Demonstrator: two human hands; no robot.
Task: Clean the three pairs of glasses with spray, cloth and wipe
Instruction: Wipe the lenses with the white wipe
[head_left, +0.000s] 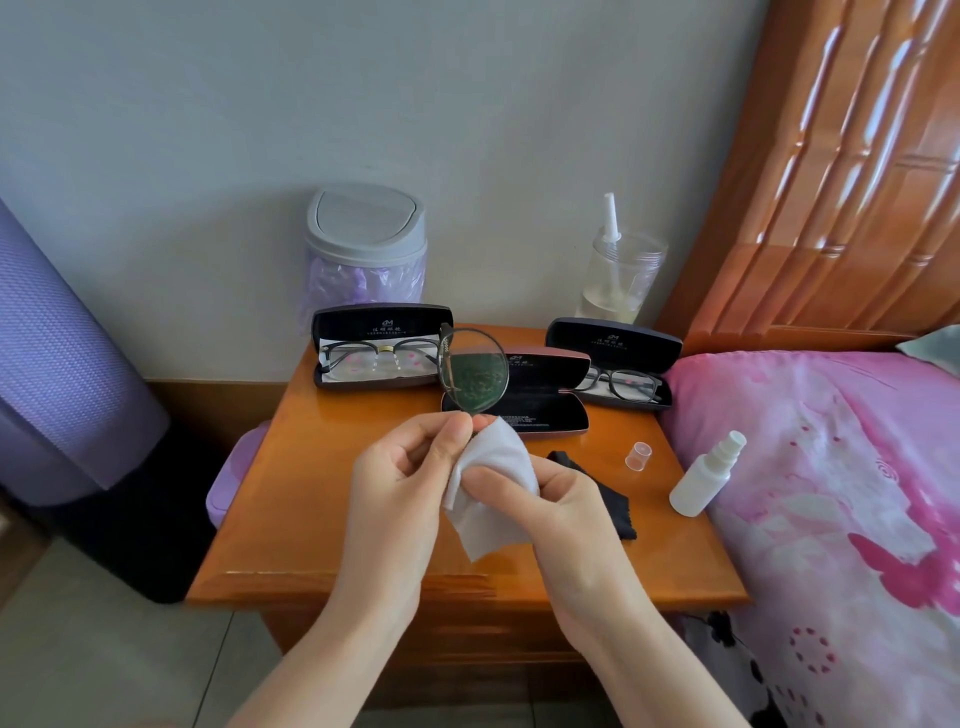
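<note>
While both hands work above the middle of a wooden worktop (322, 499), the left hand (405, 467) pinches a pair of round glasses (474, 370) at the lower rim, so one greenish lens stands upright just over the empty case (540, 400). Beside it, the right hand (540, 493) grips a white wipe (488, 488) bunched against the frame, touching the left fingertips.

Behind the empty case to the left, a second pair of glasses (382, 353) lies in an open case; behind it to the right, a third pair (623, 384) lies in another. A dark cloth (602, 493) sits on the worktop under the right wrist, in front of the empty case. A small clear cap (639, 456) stands to the case's front right, and a white spray bottle (706, 475) leans at the worktop edge against the pink bed (831, 467).

The held glasses look light, thin-framed and fragile, with slippery lenses; the rim or bridge seems the safer grip, not the lens face. The wipe is soft and limp.

Open room lies toward the near worktop edge; the back is crowded with cases, a lidded bin (366, 244) and a jar (621, 275).
</note>
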